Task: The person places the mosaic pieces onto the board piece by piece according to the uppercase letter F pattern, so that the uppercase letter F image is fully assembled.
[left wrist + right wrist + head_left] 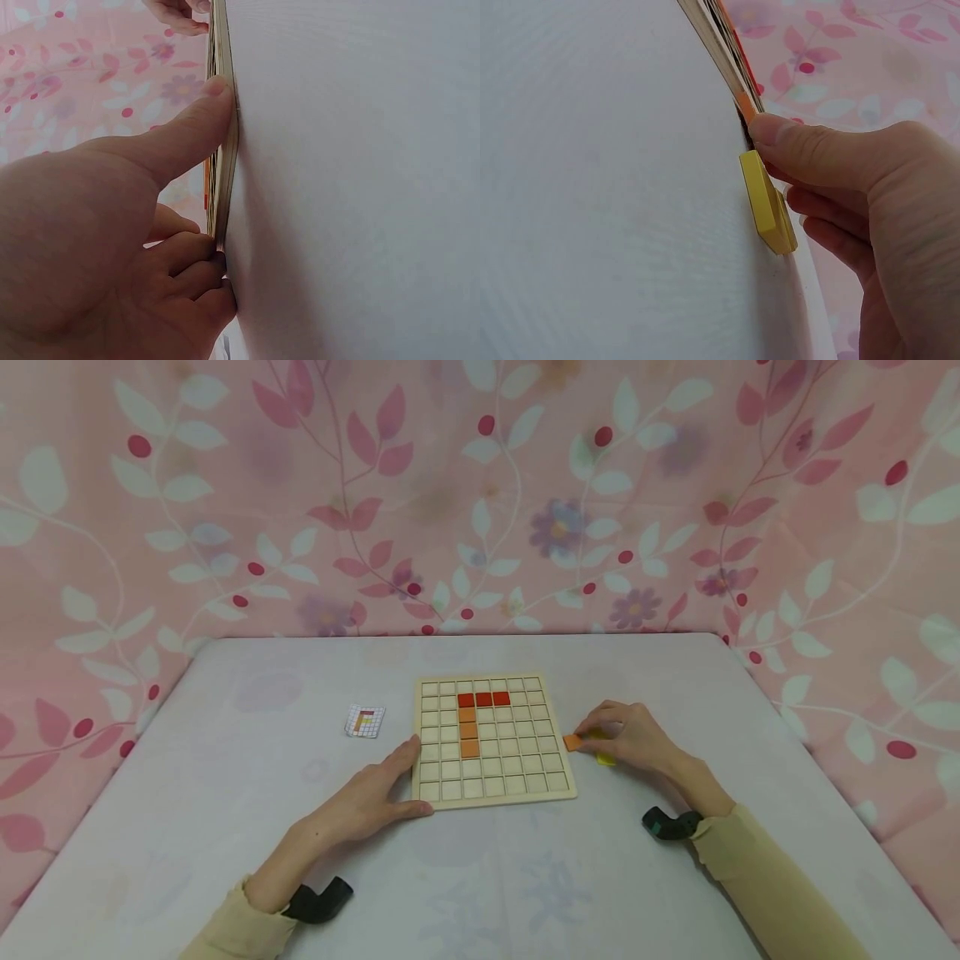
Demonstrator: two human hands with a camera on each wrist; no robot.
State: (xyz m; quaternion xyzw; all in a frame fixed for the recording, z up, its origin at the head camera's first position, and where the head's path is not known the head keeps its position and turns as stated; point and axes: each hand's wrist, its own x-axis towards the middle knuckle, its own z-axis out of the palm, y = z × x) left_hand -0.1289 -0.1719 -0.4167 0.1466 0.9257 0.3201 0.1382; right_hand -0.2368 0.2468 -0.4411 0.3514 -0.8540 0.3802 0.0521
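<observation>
Low and left of centre in my head view, I see the left hand (363,802), thumb and forefinger spread wide against the grid board (525,768) mid-frame. Right of centre, I have the right hand (637,742) pinching an orange tile (572,742) by the board's right edge, yellow tiles (759,195) beneath. Farther up, red tiles (483,699) top an orange column (468,732); left of the board lies a pattern card (365,722).

board (491,749): 1 | red tiles (483,699): 3 | orange tiles (468,731): 4 | yellow tiles (761,201): 2+ | card (365,722): 1+
</observation>
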